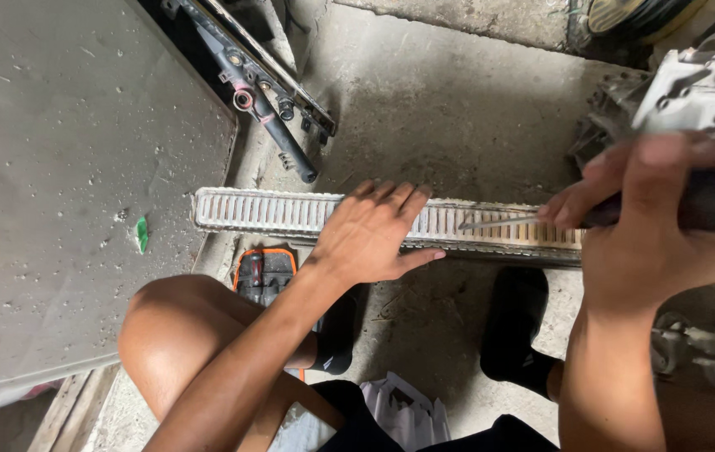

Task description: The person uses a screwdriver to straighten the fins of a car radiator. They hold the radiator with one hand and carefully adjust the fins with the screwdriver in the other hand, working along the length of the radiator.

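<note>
A rough, dusty concrete floor (pixel 458 109) fills the view, with a large grey metal sheet (pixel 64 184) lying well to the left of the hands. A long slotted metal strip (pixel 257 211) lies flat on the floor and runs across under both hands. The left hand (pixel 372 234) rests palm-down on the middle of the strip, fingers spread and pressing on it. The right hand (pixel 659 226) is closed around the dark handle of a screwdriver (pixel 500 223), whose thin shaft points left, with its tip on the slots just beside the left hand's fingertips. Beyond the left hand, a dark rail with small fittings (pixel 261 100) lies slanted on the floor. Below the left wrist, near the bare knee, sits an orange and black tool (pixel 264 272). A grey machine part (pixel 692 88) stands just behind the right hand.
</note>
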